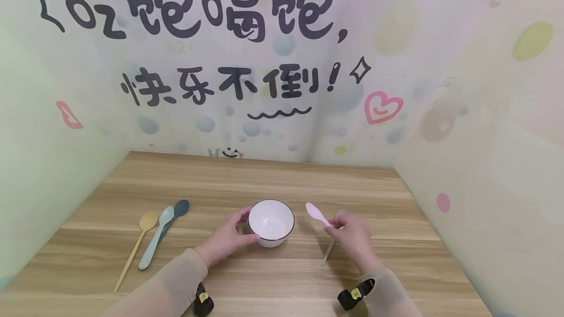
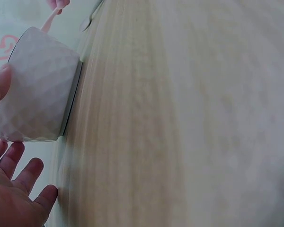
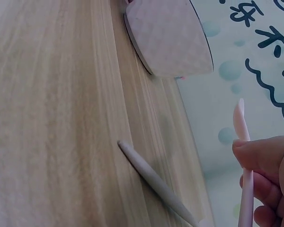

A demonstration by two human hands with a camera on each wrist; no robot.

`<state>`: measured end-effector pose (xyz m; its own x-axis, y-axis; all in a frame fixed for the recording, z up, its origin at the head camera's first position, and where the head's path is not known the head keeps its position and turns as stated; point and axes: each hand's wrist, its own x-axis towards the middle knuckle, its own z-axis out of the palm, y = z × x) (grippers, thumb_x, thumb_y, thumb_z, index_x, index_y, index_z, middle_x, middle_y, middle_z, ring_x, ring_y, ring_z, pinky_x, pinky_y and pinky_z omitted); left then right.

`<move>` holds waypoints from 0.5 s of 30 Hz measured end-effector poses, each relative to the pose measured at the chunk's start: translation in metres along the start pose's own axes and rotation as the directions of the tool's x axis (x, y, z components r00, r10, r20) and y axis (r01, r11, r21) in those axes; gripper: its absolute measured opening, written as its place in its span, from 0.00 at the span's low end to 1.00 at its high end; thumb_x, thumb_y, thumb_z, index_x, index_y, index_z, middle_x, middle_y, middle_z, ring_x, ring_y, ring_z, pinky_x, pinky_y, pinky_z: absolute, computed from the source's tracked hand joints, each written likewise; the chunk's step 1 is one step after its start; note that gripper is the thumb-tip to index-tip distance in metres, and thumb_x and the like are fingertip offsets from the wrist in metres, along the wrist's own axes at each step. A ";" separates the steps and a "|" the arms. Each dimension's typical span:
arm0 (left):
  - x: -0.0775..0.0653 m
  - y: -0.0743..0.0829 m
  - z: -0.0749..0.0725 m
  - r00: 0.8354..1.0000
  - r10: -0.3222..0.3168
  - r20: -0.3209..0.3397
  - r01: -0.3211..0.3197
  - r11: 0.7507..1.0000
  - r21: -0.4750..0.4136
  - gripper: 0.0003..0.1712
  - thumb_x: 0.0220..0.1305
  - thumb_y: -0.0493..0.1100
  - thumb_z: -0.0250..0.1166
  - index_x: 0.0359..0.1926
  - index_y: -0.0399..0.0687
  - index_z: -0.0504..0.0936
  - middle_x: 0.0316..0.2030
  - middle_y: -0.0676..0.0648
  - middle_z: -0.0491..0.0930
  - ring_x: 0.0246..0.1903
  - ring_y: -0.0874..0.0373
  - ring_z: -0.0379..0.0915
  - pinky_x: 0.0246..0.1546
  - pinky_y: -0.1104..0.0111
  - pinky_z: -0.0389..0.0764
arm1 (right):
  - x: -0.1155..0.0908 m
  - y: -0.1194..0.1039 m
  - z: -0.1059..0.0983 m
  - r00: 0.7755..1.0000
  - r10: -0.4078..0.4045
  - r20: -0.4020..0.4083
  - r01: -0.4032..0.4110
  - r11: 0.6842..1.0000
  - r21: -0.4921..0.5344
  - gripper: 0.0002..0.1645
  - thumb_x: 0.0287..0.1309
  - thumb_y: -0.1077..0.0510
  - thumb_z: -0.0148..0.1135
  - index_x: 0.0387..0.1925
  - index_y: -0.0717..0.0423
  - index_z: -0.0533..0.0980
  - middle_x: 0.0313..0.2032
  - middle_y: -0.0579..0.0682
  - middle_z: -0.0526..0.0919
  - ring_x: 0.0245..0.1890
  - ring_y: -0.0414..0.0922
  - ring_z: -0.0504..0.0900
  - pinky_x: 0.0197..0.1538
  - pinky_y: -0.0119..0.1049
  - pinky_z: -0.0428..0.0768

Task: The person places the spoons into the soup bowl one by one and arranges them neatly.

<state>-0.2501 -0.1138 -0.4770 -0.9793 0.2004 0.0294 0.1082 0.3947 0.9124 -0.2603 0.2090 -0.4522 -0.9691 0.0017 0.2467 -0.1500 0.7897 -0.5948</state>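
A white bowl [image 1: 270, 224] with a dark rim and faceted outer wall stands upright on the table. My left hand [image 1: 226, 236] holds it from the left side, thumb near the front of the rim and fingers toward the back. In the left wrist view, the lower fingers of that hand are spread apart from the bowl [image 2: 40, 90]. To the right of the bowl, my right hand [image 1: 352, 236] pinches a pink spoon [image 1: 316, 213] by its handle, raised above the table. Beneath that hand lies a grey spoon [image 1: 328, 252], partly covered by it.
On the left of the wooden table [image 1: 264, 287] lie a yellow spoon [image 1: 136, 248], a light blue spoon [image 1: 155, 241] and a dark blue spoon [image 1: 180, 208]. The two blue ones overlap. Walls with printed lettering [image 1: 238, 82] close in the back and sides.
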 end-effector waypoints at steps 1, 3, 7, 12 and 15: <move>0.000 0.000 0.000 1.000 0.001 0.000 -0.001 1.000 -0.001 0.51 0.48 0.52 0.77 0.69 0.43 0.62 0.60 0.42 0.68 0.62 0.44 0.63 0.63 0.47 0.62 | 0.000 -0.001 0.000 1.000 -0.013 0.000 0.013 1.000 -0.003 0.04 0.46 0.55 0.75 0.26 0.45 0.84 0.25 0.38 0.79 0.32 0.44 0.73 0.43 0.45 0.62; 0.000 0.000 0.000 1.000 0.002 0.001 -0.002 1.000 -0.003 0.51 0.48 0.52 0.77 0.69 0.43 0.62 0.60 0.42 0.68 0.62 0.44 0.63 0.63 0.47 0.63 | 0.000 -0.003 0.000 0.999 -0.035 0.000 0.035 0.999 -0.012 0.05 0.46 0.55 0.75 0.26 0.45 0.84 0.24 0.37 0.78 0.33 0.45 0.73 0.43 0.46 0.63; -0.001 0.001 -0.001 1.000 0.002 0.000 -0.002 1.000 0.002 0.51 0.48 0.51 0.77 0.69 0.43 0.62 0.61 0.42 0.67 0.63 0.44 0.63 0.62 0.48 0.64 | 0.001 -0.007 0.001 0.998 -0.061 0.009 0.061 0.998 -0.034 0.05 0.45 0.54 0.75 0.24 0.44 0.83 0.24 0.38 0.77 0.33 0.45 0.72 0.43 0.45 0.63; -0.002 0.002 -0.001 1.000 -0.008 0.006 0.008 1.000 0.012 0.51 0.49 0.52 0.76 0.70 0.44 0.61 0.61 0.43 0.68 0.63 0.44 0.62 0.62 0.47 0.65 | 0.004 -0.010 0.002 0.996 -0.081 0.037 0.084 0.994 -0.074 0.05 0.45 0.52 0.75 0.25 0.43 0.83 0.26 0.39 0.79 0.33 0.44 0.73 0.43 0.47 0.64; -0.002 0.003 -0.001 1.000 -0.016 0.009 0.016 1.000 0.017 0.51 0.49 0.53 0.76 0.70 0.45 0.61 0.61 0.43 0.67 0.63 0.44 0.62 0.62 0.46 0.65 | 0.005 -0.013 0.003 0.995 -0.084 0.049 0.088 0.993 -0.079 0.06 0.45 0.52 0.75 0.25 0.42 0.83 0.26 0.39 0.79 0.34 0.44 0.73 0.44 0.48 0.64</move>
<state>-0.2481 -0.1141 -0.4738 -0.9793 0.2023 0.0108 0.0954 0.4135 0.9055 -0.2642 0.1969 -0.4457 -0.9614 -0.0946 0.2584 -0.2186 0.8329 -0.5084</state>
